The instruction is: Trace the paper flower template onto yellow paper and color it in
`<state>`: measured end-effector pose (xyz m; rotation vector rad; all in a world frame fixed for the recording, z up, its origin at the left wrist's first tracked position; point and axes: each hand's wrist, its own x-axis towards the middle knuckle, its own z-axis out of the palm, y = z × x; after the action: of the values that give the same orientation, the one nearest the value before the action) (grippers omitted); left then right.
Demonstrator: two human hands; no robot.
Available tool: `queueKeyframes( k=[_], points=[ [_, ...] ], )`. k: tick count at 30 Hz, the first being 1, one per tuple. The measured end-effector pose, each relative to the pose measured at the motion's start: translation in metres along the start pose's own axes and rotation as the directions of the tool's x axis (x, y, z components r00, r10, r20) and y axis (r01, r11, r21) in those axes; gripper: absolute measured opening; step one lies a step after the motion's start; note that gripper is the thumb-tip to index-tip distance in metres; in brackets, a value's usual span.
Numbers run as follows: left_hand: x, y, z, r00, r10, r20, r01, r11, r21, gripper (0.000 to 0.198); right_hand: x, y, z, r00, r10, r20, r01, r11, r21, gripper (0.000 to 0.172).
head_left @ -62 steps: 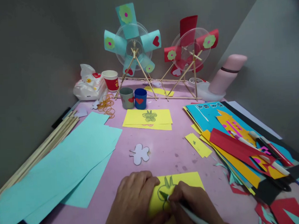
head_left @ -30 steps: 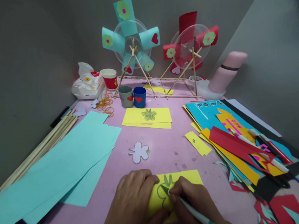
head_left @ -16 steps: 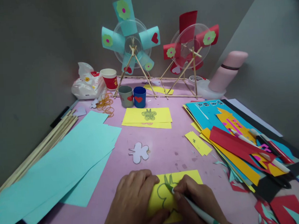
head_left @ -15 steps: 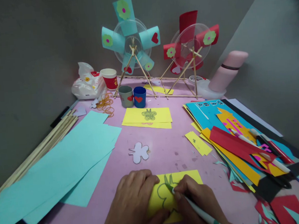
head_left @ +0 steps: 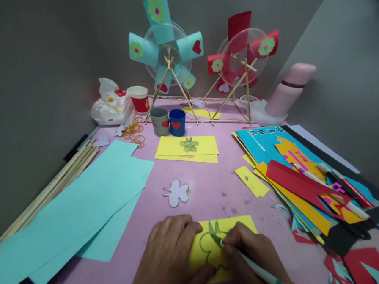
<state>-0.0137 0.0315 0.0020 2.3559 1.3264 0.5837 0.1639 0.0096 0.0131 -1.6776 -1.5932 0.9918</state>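
Observation:
A yellow sheet of paper lies at the front of the table, bearing a butterfly outline in green with two filled antennae. My left hand rests on its left side, fingers stretched out and thumb low on the sheet. In my right hand is a green marker, pinched near its tip, which meets the drawing just below the antennae. Part of the outline is hidden under my right fingers. Beyond the sheet lies a white butterfly cutout. Yellow sheets with a shaded butterfly lie farther back.
Light-blue sheets and wooden sticks lie left. Two stick-framed wheels, blue and red, stand behind two small cups. Coloured papers, markers and scraps fill the right, with a pink bottle behind.
The marker and my right hand have shifted very slightly to the right and down along the drawing. My left hand has stayed in place on the sheet.

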Motion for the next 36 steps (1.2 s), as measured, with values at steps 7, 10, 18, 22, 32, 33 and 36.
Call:
queueKeyframes(
  k=[7,10,18,22,32,33,36],
  points=[
    [0.0004,-0.0025,0.0015,0.999,0.036,-0.009,-0.036,0.999,0.003,0.038,0.0008,-0.0036,-0.0017,0.998,-0.05,0.028,0.052,0.997,-0.065,0.014],
    [-0.0004,-0.0047,0.0023,0.999,0.048,0.002,-0.048,0.999,0.0,0.037,0.0011,-0.0034,-0.002,0.997,-0.068,0.045,0.07,0.995,-0.064,0.013],
    [-0.0003,-0.0033,0.0013,0.999,0.044,-0.01,-0.044,0.999,0.012,0.034,0.0033,-0.0025,-0.0014,0.989,-0.089,0.118,0.098,0.992,-0.077,0.013],
    [0.0008,-0.0039,0.0016,0.998,0.052,-0.022,-0.052,0.999,0.005,0.033,0.0048,-0.0038,-0.0042,0.977,-0.134,0.164,0.149,0.985,-0.081,0.01],
    [0.0013,-0.0035,0.0011,0.996,0.075,-0.043,-0.075,0.997,0.005,0.035,0.0064,-0.0055,-0.0063,0.959,-0.181,0.216,0.19,0.982,-0.02,0.014],
    [0.0015,-0.0037,0.0011,0.997,0.071,-0.041,-0.071,0.997,0.002,0.034,0.0066,-0.0046,-0.0062,0.957,-0.193,0.218,0.2,0.98,-0.009,0.014],
    [0.0016,-0.0046,0.0017,0.997,0.063,-0.034,-0.064,0.998,-0.001,0.035,0.0067,-0.0002,-0.006,0.946,-0.229,0.229,0.236,0.972,-0.003,0.013]
  ],
)
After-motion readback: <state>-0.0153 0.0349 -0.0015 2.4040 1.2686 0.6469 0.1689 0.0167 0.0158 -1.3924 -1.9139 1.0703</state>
